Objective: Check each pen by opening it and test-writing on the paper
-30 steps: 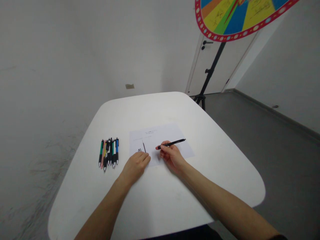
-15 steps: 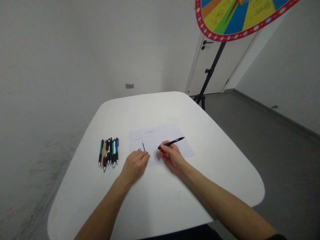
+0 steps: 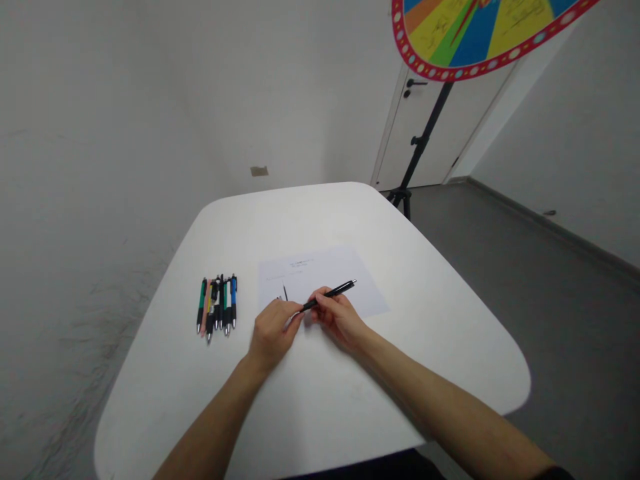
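A black pen [image 3: 341, 288] lies slantwise in my right hand [image 3: 341, 321], pinched between thumb and fingers, its clip end pointing up and right. My left hand [image 3: 273, 331] closes its thumb and fingertips on the pen's lower left end; whether a small part is hidden there I cannot tell. Both hands are over the near edge of a white sheet of paper [image 3: 360, 287] with a few lines of writing. On the paper, just beyond my left hand, lies a thin dark refill [image 3: 285, 292]. Beside it a small part [image 3: 279, 298] is mostly covered by the hand.
Left of the paper, several retractable pens [image 3: 217, 307] in various colours lie side by side on the white table [image 3: 320, 220]. A colourful prize wheel [image 3: 465, 40] on a black stand [image 3: 425, 133] is behind the table at right, before a white door.
My right hand has brought the pen left and slightly down. My left hand has lifted and turned to meet it, and its fingers now grip the pen's left end.
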Demonstrator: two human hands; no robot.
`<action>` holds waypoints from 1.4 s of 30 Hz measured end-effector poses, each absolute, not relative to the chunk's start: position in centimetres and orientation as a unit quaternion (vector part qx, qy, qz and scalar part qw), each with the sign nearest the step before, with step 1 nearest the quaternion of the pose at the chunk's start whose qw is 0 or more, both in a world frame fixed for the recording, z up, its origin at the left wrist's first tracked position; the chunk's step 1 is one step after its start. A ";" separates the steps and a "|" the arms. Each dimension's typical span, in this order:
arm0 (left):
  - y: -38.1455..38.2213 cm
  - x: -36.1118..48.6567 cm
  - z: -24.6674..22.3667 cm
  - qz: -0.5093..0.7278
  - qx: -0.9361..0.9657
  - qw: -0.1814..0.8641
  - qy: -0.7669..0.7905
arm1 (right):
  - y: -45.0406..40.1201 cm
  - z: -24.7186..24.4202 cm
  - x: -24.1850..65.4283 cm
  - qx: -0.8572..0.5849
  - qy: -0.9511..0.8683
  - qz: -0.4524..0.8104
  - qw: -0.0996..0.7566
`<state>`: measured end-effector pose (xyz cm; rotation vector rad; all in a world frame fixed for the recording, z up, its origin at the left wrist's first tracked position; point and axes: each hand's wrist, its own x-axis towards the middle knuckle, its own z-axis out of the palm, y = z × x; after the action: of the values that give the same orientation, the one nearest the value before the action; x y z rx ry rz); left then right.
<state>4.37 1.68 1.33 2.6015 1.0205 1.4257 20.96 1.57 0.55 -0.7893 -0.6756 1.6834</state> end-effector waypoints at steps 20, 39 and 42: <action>2.0 4.0 0.6 0.465 0.800 0.062 0.375 | 1.7 0.5 21.3 -0.320 -0.292 0.710 0.556; 2.7 2.7 0.3 0.435 0.795 -0.007 0.423 | 2.9 -0.3 21.5 -0.378 -0.306 0.654 0.579; 2.7 2.6 0.4 0.437 0.789 -0.017 0.431 | 3.2 0.0 21.7 -0.394 -0.308 0.641 0.582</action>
<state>2.62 2.72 0.37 2.5071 1.3683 1.3871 21.70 3.24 0.00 -0.9197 -0.7198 1.4967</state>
